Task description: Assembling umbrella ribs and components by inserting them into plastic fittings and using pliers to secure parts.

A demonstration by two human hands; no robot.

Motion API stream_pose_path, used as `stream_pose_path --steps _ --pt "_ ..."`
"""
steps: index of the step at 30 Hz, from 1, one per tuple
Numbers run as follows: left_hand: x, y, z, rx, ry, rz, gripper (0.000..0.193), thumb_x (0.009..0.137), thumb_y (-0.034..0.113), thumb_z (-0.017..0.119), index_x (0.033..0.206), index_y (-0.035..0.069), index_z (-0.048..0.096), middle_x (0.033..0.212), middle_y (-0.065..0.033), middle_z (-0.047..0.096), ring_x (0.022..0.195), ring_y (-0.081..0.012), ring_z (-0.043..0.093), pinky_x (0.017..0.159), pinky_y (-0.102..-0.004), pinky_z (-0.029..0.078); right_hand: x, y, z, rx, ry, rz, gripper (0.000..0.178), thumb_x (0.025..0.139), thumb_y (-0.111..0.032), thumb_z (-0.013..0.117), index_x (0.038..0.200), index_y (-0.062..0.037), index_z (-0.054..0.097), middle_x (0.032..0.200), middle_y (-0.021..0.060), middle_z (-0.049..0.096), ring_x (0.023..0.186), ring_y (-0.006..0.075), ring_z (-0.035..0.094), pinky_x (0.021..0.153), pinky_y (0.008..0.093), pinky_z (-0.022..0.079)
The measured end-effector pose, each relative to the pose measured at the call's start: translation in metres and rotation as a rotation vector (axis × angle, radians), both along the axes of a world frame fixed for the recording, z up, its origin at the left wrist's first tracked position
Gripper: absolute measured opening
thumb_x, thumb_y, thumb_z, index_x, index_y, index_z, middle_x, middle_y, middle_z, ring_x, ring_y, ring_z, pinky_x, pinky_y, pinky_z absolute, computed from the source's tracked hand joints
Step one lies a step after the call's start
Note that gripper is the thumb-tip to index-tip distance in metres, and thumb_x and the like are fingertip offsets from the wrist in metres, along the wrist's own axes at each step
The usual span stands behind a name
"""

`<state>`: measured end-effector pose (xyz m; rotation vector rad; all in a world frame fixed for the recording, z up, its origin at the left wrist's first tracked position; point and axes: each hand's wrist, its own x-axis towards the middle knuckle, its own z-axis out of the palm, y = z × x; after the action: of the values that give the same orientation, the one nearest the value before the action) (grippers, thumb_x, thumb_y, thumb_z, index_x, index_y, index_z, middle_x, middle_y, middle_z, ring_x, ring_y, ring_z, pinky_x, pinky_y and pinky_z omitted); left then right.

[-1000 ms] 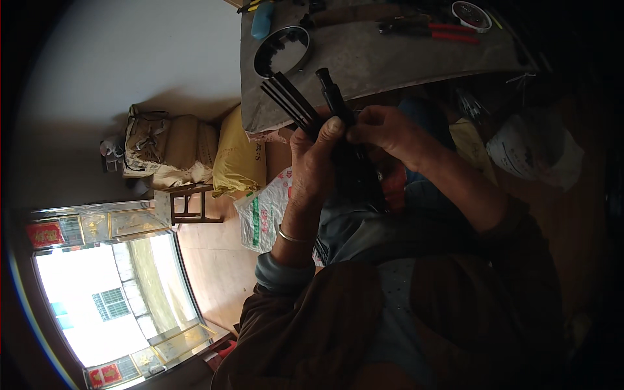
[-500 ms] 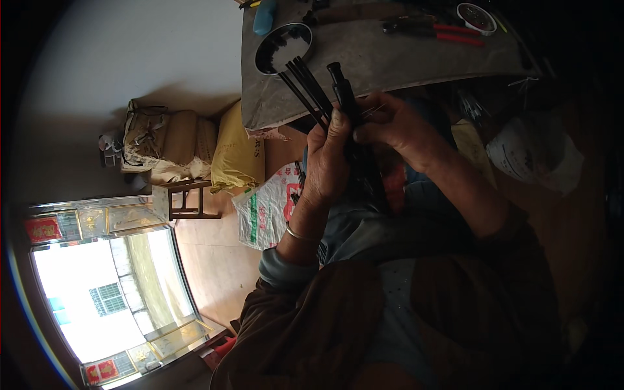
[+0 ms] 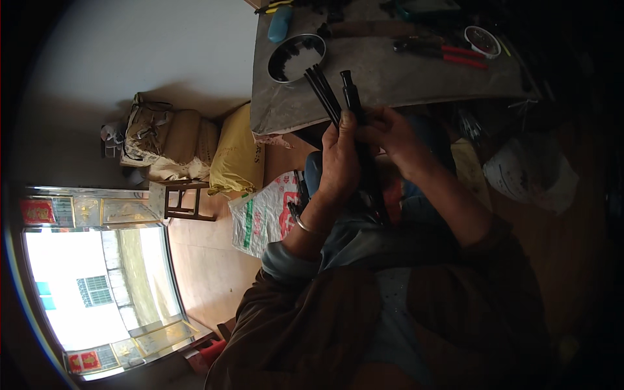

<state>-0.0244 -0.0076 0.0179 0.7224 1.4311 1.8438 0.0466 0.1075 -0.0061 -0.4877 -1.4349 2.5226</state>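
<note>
Wears a dark brown jacket (image 3: 286,325) over a speckled grey top (image 3: 392,305). Has a grey-blue cuff (image 3: 288,261) and slim bangle (image 3: 304,227).

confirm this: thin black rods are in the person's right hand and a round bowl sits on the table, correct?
Not quite: the head view shows the thin black rods in the left hand, not the right hand. A round bowl does sit on the table.

1. Bare counter (image 3: 383,75) is lying between the bowl (image 3: 278,70) and the red-handled pliers (image 3: 465,62), leaving room to pass.
2. Black rods (image 3: 324,95) are jutting toward the bowl, obstructing the straight way from the left hand (image 3: 339,159).
</note>
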Motion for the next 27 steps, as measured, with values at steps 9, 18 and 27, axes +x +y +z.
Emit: stream_pose_path --steps 9,18,27 --pt "0.003 0.009 -0.007 -0.023 0.013 0.224 0.041 0.101 0.041 0.041 0.104 0.003 0.057 0.066 0.002 0.051 0.057 -0.0052 0.045 0.051 -0.0203 0.037 -0.001 0.018 0.004 0.675 0.034 -0.16 0.034 0.084 -0.027 0.073 0.103 -0.0022 0.061 0.091 0.0041 0.062 0.076 0.011 0.057 0.072 0.0259 0.049" --pt "0.009 0.013 -0.005 -0.008 0.023 0.292 0.041 0.101 0.039 0.042 0.109 0.001 0.056 0.069 0.0028 0.05 0.057 -0.0044 0.043 0.05 -0.0202 0.035 0.006 0.001 0.005 0.765 0.011 -0.277 0.012 0.093 -0.012 0.057 0.097 -0.0009 0.06 0.08 0.0058 0.065 0.078 0.0101 0.062 0.067 0.0246 0.049" --pt "0.013 0.015 -0.004 0.026 0.009 0.275 0.038 0.102 0.037 0.042 0.109 0.002 0.055 0.069 0.0031 0.049 0.057 -0.0038 0.042 0.049 -0.0197 0.034 0.016 0.008 0.013 0.92 0.116 -0.353 0.014 0.096 -0.014 0.054 0.096 -0.0006 0.058 0.074 0.0023 0.059 0.066 0.0092 0.053 0.062 0.0263 0.045"
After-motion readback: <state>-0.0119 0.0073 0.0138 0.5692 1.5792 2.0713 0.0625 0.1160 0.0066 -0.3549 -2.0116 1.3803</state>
